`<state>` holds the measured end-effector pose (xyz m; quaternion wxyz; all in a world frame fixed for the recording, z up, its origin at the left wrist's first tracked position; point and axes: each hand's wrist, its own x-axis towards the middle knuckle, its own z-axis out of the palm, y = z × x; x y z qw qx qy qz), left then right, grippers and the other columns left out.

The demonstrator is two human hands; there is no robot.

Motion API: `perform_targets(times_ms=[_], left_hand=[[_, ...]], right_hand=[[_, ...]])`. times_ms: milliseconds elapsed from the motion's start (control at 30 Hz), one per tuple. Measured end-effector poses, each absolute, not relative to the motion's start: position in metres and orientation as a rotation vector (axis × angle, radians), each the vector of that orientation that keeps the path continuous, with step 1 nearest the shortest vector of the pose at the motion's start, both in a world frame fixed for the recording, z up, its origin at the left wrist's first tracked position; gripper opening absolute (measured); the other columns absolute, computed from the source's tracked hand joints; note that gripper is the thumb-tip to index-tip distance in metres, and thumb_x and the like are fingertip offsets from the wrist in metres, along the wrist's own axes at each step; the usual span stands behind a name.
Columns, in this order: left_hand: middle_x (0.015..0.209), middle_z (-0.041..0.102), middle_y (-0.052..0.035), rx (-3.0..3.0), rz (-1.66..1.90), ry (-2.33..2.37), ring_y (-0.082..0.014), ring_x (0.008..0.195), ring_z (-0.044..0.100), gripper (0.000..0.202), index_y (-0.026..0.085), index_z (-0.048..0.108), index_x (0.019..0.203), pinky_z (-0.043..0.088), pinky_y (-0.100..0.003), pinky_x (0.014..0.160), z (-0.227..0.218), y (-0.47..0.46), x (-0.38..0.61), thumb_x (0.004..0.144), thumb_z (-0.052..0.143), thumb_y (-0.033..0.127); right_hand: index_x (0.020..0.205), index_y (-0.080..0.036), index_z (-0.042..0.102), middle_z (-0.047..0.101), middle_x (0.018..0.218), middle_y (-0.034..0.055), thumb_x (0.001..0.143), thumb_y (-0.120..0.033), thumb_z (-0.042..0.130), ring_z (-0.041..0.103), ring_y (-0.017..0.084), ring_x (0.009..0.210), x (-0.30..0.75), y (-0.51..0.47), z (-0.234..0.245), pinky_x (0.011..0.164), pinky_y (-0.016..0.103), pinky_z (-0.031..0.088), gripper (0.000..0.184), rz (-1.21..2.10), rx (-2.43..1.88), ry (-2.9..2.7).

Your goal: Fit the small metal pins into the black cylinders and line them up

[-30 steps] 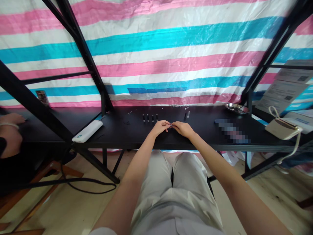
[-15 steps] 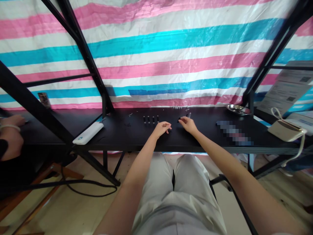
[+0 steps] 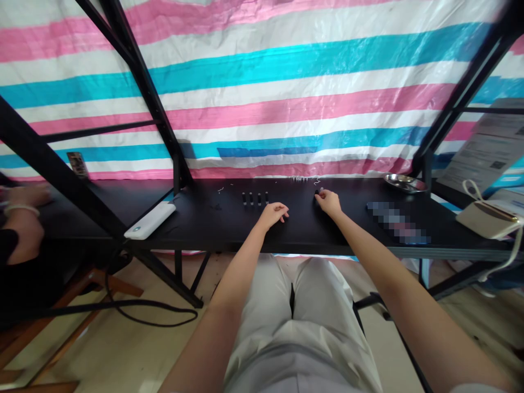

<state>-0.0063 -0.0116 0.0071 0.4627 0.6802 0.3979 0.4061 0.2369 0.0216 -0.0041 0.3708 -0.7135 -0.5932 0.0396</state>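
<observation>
My right hand is over the back half of the black table, its fingertips pinched on a small black piece. A small pale, clear-looking bit shows just behind those fingers; the hand partly hides it. Close to the middle of the table, my left hand hovers or rests with loosely bent fingers, thumb apart, and nothing visible in it. Left of and behind it, several small black cylinders with pale lower ends stand in a row. Farther back lies a row of tiny silvery pieces.
A shiny metal dish sits at the back right. Before it lies a blurred-out flat item, with a cream pouch farther right. A white power bank lies left by the black frame post. A co-worker's arm is at far left.
My right hand has moved right and slightly back with the small black piece. My left hand has barely moved. The view has shifted a little.
</observation>
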Motion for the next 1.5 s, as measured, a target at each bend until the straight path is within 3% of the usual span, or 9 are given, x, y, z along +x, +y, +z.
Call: perform_targets(times_ms=[900,1233,1500], left_hand=[[0.063,0.063,-0.0024,1.672,1.002,0.994,-0.0051,0.042,0.050,0.010,0.010,0.060,0.073,0.041,-0.020,0.053,0.009,-0.013,-0.007,0.076,0.056,0.018],[0.064,0.063,-0.0027,1.683,0.991,1.007,-0.0051,0.042,0.050,0.010,0.010,0.060,0.074,0.041,-0.020,0.053,0.010,-0.015,-0.006,0.077,0.055,0.018],[0.064,0.063,-0.0026,1.694,0.991,1.006,-0.0053,0.043,0.051,0.010,0.011,0.060,0.073,0.042,-0.021,0.054,0.010,-0.015,-0.007,0.076,0.056,0.019]], right_hand=[[0.084,-0.014,0.064,0.067,0.078,0.0057,0.078,-0.028,0.055,0.060,0.013,0.062,0.235,0.017,0.001,0.064,0.022,0.044,0.018,0.200,-1.851,-1.548],[0.090,-0.012,0.061,0.064,0.068,0.0041,0.081,-0.023,0.053,0.049,0.007,0.038,0.242,0.014,0.008,0.043,0.020,0.043,0.017,0.458,-1.892,-1.501],[0.079,-0.014,0.070,0.065,0.064,0.0055,0.074,-0.034,0.062,0.062,0.016,0.066,0.249,0.020,-0.001,0.067,0.025,0.046,0.021,0.236,-1.996,-1.516]])
